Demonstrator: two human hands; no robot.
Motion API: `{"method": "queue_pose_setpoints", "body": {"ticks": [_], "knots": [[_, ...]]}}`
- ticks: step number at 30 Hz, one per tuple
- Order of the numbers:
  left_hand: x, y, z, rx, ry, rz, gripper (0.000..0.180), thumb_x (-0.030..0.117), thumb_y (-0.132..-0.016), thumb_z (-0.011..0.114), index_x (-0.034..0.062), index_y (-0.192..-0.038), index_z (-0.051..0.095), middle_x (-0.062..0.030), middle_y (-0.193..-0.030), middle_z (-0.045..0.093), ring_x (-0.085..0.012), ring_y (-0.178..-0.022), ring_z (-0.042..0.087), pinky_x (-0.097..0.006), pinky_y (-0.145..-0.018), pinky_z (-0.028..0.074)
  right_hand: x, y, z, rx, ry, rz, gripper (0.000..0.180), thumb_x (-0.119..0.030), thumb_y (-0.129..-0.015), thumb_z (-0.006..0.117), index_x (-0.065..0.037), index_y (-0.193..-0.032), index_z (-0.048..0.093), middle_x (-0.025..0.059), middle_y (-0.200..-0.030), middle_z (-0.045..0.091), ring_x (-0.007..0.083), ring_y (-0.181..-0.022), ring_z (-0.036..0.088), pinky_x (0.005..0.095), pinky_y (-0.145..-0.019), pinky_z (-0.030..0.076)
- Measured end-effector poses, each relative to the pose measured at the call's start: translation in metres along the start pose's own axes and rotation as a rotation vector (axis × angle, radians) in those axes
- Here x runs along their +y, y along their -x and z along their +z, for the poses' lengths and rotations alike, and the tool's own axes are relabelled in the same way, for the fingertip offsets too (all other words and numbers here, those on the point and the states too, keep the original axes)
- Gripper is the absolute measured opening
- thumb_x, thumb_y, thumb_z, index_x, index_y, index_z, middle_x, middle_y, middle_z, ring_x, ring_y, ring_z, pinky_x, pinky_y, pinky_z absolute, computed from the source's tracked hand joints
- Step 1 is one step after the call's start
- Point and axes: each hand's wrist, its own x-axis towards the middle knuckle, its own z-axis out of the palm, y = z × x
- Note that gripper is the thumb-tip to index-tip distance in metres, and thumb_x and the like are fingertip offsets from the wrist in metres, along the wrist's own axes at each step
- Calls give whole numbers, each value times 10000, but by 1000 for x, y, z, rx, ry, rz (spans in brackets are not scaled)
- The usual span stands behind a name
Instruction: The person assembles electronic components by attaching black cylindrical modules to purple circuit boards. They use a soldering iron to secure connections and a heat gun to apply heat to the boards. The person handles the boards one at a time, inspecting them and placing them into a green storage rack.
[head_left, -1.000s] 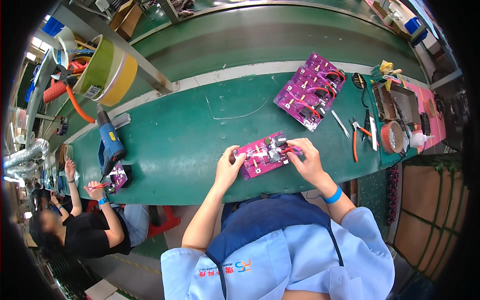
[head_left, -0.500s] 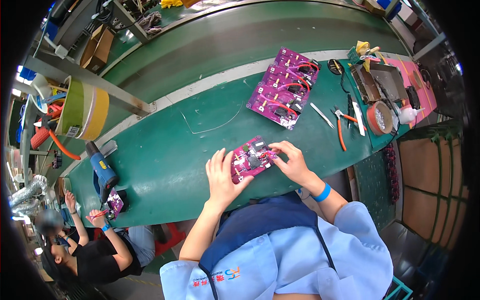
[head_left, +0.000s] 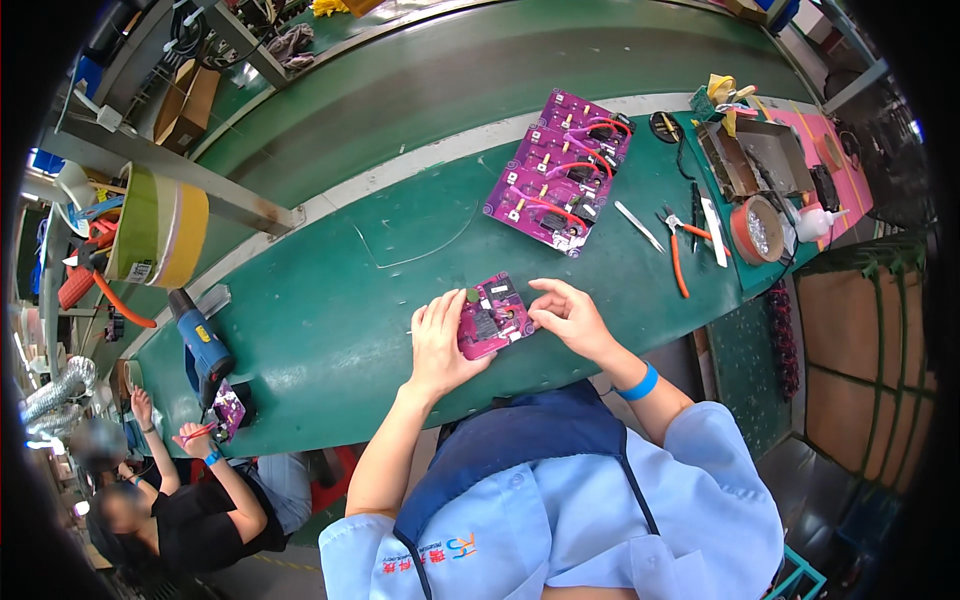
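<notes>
My left hand (head_left: 440,338) is wrapped round the left side of a small purple circuit board (head_left: 492,322). The board carries black and white components and lies low over the green bench, near its front edge. At the board's right edge is my right hand (head_left: 572,318), thumb and index finger curled in close. Whatever lies between those fingertips is too small to make out. Beyond the board rests a larger purple panel of joined circuit boards (head_left: 548,180) with red and pink wires.
Right of the panel lie tweezers (head_left: 640,226), orange-handled cutters (head_left: 677,250) and a white strip (head_left: 714,232). A round tub (head_left: 757,230) and a metal tray (head_left: 775,160) stand farther right. A blue heat gun (head_left: 203,340) is at left, near a co-worker's hand (head_left: 194,440).
The small board has turned and shifted slightly left in my left hand. My right fingers have drawn back from the wires on the board to its right edge.
</notes>
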Motion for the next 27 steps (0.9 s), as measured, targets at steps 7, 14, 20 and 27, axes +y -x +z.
{"method": "queue_pose_setpoints", "body": {"ticks": [7, 14, 20, 27], "knots": [[-13, 16, -4, 118, 99, -35, 900, 221, -457, 792, 11, -1216, 355, -161, -1169, 449, -308, -1091, 434, -422, -917, 302, -21, 11, 27, -116, -38, -34, 410, 20, -777, 543, 2, -1167, 421, 70, -861, 534, 118, -769, 558, 237, -684, 461], [-13, 29, -5, 410, -55, 85, 925, 334, -478, 805, 34, -1214, 331, -188, -1191, 414, -342, -1079, 427, -478, -903, 281, -35, 18, 46, -106, 86, -159, 466, 30, -741, 597, -19, -1173, 429, 54, -816, 532, 97, -715, 517, 228, -663, 435], [-15, 27, -14, 452, -130, 141, 906, 369, -478, 797, 38, -1197, 357, -186, -1202, 415, -339, -1077, 432, -489, -908, 263, -34, 12, 50, -88, 294, -262, 450, 16, -739, 608, -37, -1157, 451, 24, -744, 541, 80, -676, 511, 226, -627, 426], [-20, 16, -25, 216, -65, 106, 885, 317, -450, 796, -17, -1161, 388, -161, -1131, 475, -305, -1047, 463, -438, -874, 322, -33, 6, 57, 74, 784, -453, 450, 23, -701, 607, -77, -1125, 490, 70, -795, 532, 166, -696, 541, 273, -611, 449]]}}
